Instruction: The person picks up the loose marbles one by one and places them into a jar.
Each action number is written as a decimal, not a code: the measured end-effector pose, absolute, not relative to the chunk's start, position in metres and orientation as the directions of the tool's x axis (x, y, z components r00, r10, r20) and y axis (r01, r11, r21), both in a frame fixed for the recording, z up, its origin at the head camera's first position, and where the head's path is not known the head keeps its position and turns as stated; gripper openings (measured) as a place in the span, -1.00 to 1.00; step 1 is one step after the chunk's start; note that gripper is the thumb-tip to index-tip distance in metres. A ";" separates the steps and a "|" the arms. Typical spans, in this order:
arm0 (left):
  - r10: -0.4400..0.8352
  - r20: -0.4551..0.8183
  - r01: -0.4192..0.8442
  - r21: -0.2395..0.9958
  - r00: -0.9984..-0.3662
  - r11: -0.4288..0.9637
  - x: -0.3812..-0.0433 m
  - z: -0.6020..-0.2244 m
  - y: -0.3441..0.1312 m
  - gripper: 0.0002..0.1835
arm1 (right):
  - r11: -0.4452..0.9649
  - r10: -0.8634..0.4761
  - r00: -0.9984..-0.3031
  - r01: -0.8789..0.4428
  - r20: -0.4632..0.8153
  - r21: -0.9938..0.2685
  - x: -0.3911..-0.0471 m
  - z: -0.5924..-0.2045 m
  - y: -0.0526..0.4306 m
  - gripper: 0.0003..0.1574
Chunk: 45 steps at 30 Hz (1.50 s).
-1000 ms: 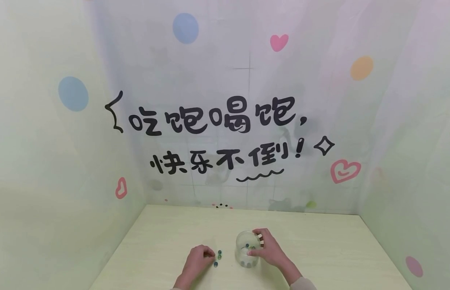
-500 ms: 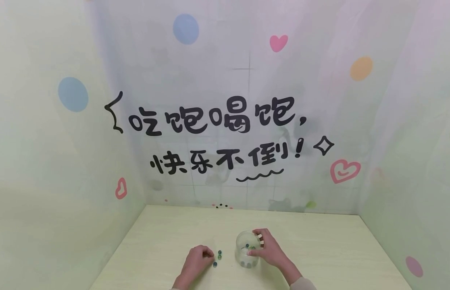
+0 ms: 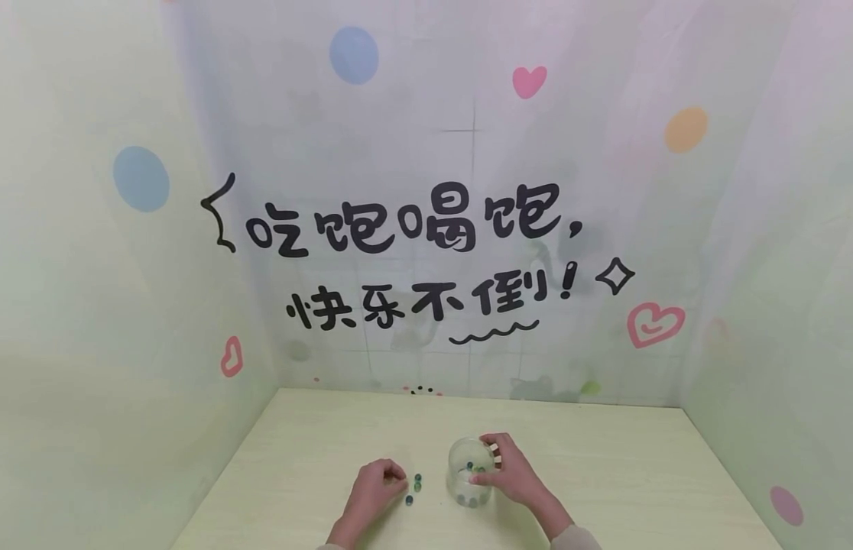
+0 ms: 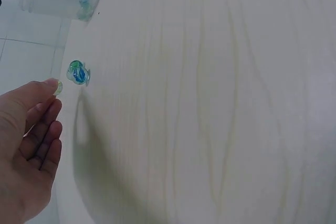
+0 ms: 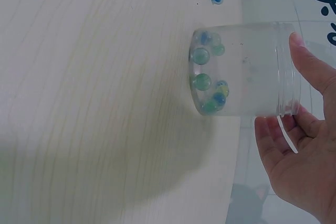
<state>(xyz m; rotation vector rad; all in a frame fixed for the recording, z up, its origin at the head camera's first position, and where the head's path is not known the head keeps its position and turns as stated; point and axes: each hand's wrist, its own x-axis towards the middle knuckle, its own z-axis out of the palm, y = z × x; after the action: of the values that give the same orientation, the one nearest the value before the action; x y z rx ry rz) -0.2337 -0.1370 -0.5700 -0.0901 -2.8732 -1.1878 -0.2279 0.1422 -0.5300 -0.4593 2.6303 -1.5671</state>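
My left hand (image 3: 374,490) pinches a glass marble (image 4: 59,88) with a yellowish tint between thumb and index finger, just above the table. Beside those fingertips, several blue and green marbles (image 3: 417,482) lie on the table in a short, loose line. My right hand (image 3: 516,475) grips a clear plastic jar (image 5: 252,72) near its threaded rim, with thumb and fingers on opposite sides. Upright on the table, the jar holds several green, blue and yellow marbles (image 5: 201,82) at its bottom. The right wrist view shows no lid on it.
A pale wood-grain table (image 3: 316,428) fills the lower part of the head view. Printed cloth walls enclose it at the back (image 3: 399,153) and on both sides, with black lettering, dots and hearts.
My left hand has risen slightly from the table with its fingertips pinched. My right hand and the jar have stayed in place.
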 end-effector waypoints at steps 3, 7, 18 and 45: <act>0.040 0.054 0.067 0.715 -0.998 0.696 -0.234 -0.567 -0.136 -0.91 | 0.441 -0.273 -0.955 -0.229 0.113 -0.868 -0.227 -0.528 0.142 -0.15; 0.053 0.084 0.097 0.713 -0.995 0.695 -0.234 -0.561 -0.134 -0.91 | 0.439 -0.273 -0.956 -0.226 0.110 -0.870 -0.227 -0.527 0.143 -0.15; 0.076 0.150 0.160 0.700 -0.986 0.696 -0.234 -0.541 -0.127 -0.92 | 0.434 -0.283 -0.955 -0.213 0.092 -0.876 -0.230 -0.532 0.143 -0.13; 0.135 0.212 0.248 0.712 -0.968 0.657 -0.236 -0.518 -0.101 -0.91 | 0.448 -0.277 -0.955 -0.230 0.110 -0.864 -0.233 -0.536 0.142 -0.15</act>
<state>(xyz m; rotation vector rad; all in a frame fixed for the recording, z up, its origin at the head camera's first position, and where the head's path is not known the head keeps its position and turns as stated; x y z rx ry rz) -0.2360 -0.1009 -0.5179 -0.3172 -2.7303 -1.2055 -0.2326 0.1419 -0.5358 -0.4607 2.6334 -1.5595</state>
